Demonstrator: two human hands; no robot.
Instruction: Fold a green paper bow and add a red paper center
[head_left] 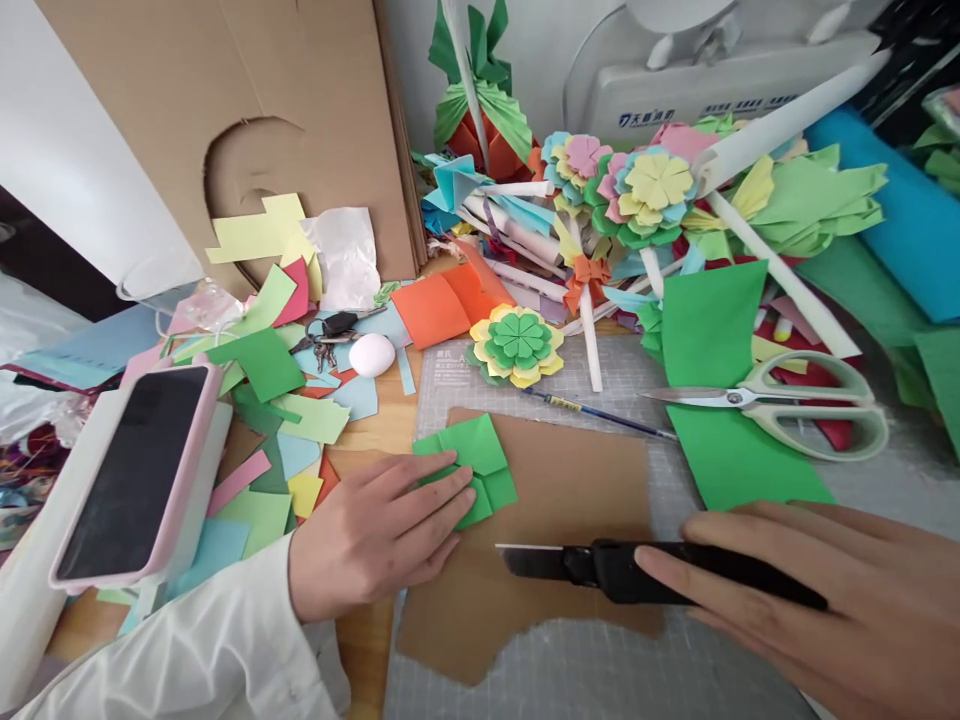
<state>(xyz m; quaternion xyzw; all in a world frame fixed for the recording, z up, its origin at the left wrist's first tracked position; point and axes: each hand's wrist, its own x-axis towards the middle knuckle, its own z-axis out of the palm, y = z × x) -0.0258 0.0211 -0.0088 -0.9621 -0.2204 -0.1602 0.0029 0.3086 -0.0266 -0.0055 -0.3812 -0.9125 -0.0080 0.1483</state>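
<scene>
Left hand: the left hand (379, 525) is laid palm-down, fingers extended, nothing gripped; the folded green paper (491, 455) is pinned under its fingertips.
Green paper: set on the brown cardboard (574, 470), near its upper-left edge; seams meet near the middle, though whether cut or merely creased cannot be told.
Right hand: the black utility knife (637, 572) is grasped by the right hand (832, 575), fingers wrapped along the handle.
Blade: extended over the cardboard, just beside the paper and apart from it; contact with the board cannot be judged.
Backing: cardboard is underlaid by the grey cutting mat (600, 675); the paper is best kept wholly on it.
Handling: pressure is best spread flat, fingertips kept back from the blade's line, short strokes favoured.
Elbow room: scissors (757, 395) are left across a green sheet (716, 330), beyond the knife.
</scene>
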